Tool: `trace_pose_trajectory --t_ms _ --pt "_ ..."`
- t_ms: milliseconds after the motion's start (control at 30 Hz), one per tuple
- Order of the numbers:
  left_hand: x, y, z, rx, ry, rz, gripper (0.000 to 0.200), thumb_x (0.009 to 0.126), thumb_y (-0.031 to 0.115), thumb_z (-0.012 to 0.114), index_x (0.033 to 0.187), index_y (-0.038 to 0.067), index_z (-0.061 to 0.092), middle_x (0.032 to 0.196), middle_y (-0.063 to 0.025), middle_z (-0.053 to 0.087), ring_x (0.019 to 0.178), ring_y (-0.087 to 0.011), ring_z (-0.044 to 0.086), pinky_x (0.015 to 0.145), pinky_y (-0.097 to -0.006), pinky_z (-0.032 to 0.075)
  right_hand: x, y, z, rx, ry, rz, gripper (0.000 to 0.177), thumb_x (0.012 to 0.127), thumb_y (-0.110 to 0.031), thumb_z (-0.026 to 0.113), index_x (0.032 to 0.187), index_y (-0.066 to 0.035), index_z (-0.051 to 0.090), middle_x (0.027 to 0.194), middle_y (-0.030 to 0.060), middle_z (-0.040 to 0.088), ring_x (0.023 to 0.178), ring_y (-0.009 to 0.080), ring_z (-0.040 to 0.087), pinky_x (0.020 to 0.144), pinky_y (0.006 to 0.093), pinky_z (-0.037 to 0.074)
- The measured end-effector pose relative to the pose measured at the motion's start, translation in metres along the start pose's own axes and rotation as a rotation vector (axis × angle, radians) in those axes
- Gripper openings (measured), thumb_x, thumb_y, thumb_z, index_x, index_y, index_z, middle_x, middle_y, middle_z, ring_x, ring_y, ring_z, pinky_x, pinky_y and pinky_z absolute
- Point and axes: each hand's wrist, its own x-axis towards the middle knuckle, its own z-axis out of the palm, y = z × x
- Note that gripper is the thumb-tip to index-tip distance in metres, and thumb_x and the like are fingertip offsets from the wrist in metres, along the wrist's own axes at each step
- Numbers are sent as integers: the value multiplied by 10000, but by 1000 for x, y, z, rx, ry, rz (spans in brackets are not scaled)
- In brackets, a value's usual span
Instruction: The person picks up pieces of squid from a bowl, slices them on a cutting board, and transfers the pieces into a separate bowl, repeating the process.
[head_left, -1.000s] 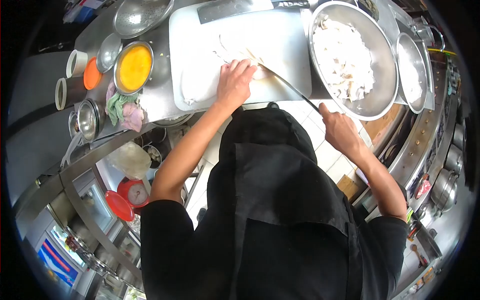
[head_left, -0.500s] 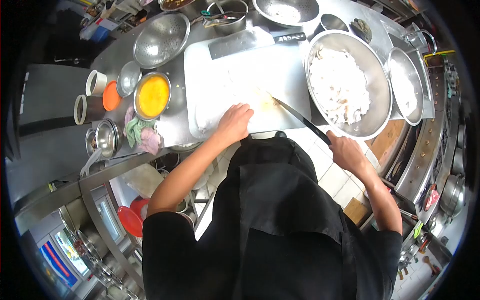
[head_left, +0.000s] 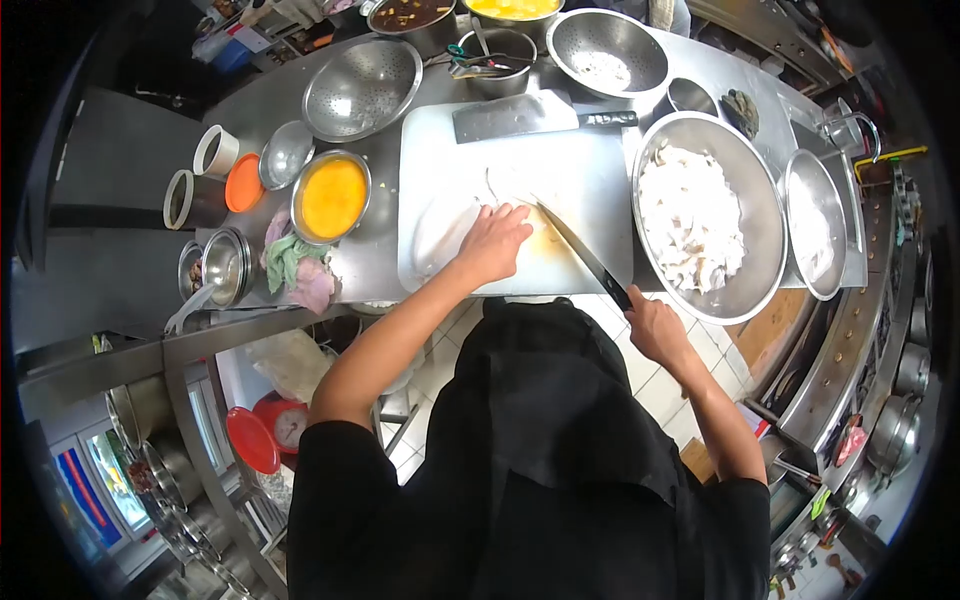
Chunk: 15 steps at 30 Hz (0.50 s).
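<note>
My right hand (head_left: 655, 325) is closed around the handle of a long dark knife (head_left: 580, 248). The blade slants up and left across the white cutting board (head_left: 590, 180), its tip near my left fingers. My left hand (head_left: 494, 240) presses a pale, flat piece of food (head_left: 442, 228) that looks like squid, its fingers bent over the right part. Brownish wetness stains the board beside the blade. A cleaver (head_left: 515, 117) lies along the board's far edge. Right of the board, a large steel bowl (head_left: 765, 235) holds a heap of white cut pieces (head_left: 690, 220).
Left of the board stand a bowl of yellow liquid (head_left: 333, 197), a colander (head_left: 362, 90) and crumpled cloths (head_left: 292, 262). A pot of utensils (head_left: 497, 75) and another colander (head_left: 640, 60) line the back. A steel basin (head_left: 815, 225) stands right of the large bowl.
My view has shifted, showing more of the counter's far side. My left hand has moved further onto the board, over the pale piece. The knife stays in my right hand, its tip near my left fingers.
</note>
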Motion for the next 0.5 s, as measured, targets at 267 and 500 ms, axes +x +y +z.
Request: trace_pose_trajectory --t_ms 267,500 --pt "-7 5 -4 136 -179 -80 359 632 24 665 981 65 595 1066 -109 513 1027 -280 506 830 -422 394 11 26 32 -26 234 -89 363 840 -107 545 1187 -33 465 695 215 611 657 414 606 582 524 465" --pt "5 -24 13 145 -245 -112 272 659 45 659 918 65 581 988 -106 530 976 -281 527 781 -410 429 2 20 21 28 117 -14 277 871 -107 515 1127 -26 448 697 249 603 689 442 592 610 538 450"
